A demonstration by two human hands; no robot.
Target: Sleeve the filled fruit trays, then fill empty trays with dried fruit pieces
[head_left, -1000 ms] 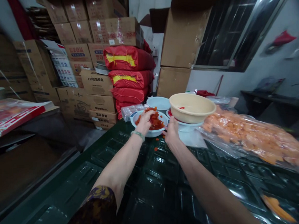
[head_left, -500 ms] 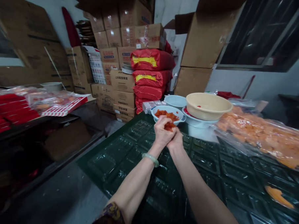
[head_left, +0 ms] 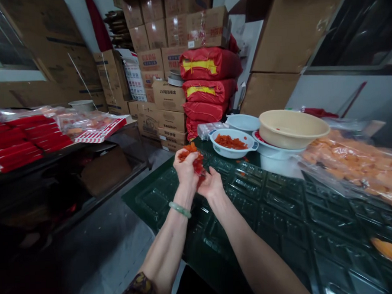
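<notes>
Both hands have drawn back from the white round plastic bowl (head_left: 233, 153) and now meet closer to the body, above the left end of the dark green moulded plastic trays (head_left: 276, 195). The left hand (head_left: 185, 167) is raised with its fingers curled tight round a clump of moist orange-red chopped pieces (head_left: 194, 158), which bulges out above the knuckles and hangs down between the two palms. The right hand (head_left: 212, 186) sits just below and beside it, thumb up, touching the lower pieces; its fingertips are hidden behind the clump, so I cannot tell whether they pinch or merely support. A pale green stone bangle (head_left: 180, 209) circles the left wrist. More of the same pieces lie in the white bowl, well apart from the hands. Just to its right stands a cream round plastic basin (head_left: 289, 138), and beyond that a clear plastic bag of orange chunks (head_left: 355, 166). Behind, red woven sacks with yellow bands (head_left: 209, 83) are stacked beside brown cardboard boxes (head_left: 168, 96)
</notes>
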